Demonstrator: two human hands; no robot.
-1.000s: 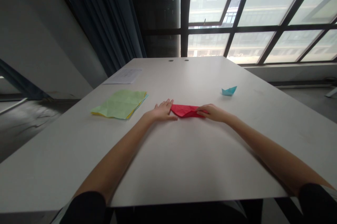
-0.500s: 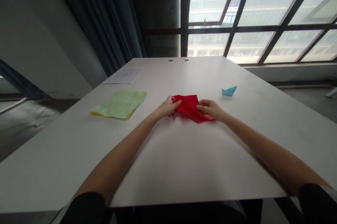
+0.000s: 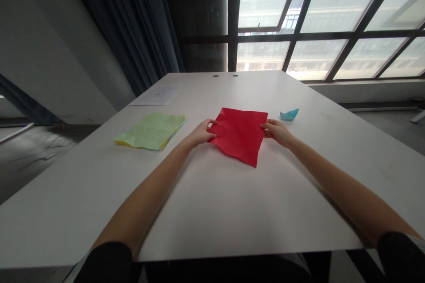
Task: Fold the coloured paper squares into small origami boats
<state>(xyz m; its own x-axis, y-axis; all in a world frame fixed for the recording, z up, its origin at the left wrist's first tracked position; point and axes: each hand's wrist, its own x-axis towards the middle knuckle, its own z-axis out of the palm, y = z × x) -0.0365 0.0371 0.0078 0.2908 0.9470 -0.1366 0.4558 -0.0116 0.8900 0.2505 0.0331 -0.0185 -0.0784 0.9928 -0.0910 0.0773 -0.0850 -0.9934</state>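
Left hand (image 3: 203, 133) and right hand (image 3: 278, 132), at the ends of 2 bare forearms, reach out over the white counter (image 3: 215, 212). Thumb and fingers of the left hand are closed on the left edge of a red paper sheet (image 3: 239, 133), close to its near left corner, with the thumb on top. The right hand pinches the right edge of the same sheet between thumb and bent fingers, nearer its far right corner.

The red sheet is spread out between the 2 hands, around the middle of the counter, turned so that 1 corner points back toward the person; its near edge is wavy. Whether it lies fully against the counter cannot be told.

Off to the left, well apart from the sheet, lies a paper stack (image 3: 152, 131), pale green on top, with yellow and light blue edges showing beneath. Slightly beyond the right hand sits a small folded blue paper boat (image 3: 289, 115). Farther back on the left is a white printed page (image 3: 157, 95); its print is too small to read. At the far edge are 2 grey discs (image 3: 215, 76), and behind the counter hang a dark blue curtain (image 3: 133, 17) and a dark-framed window (image 3: 332, 4).
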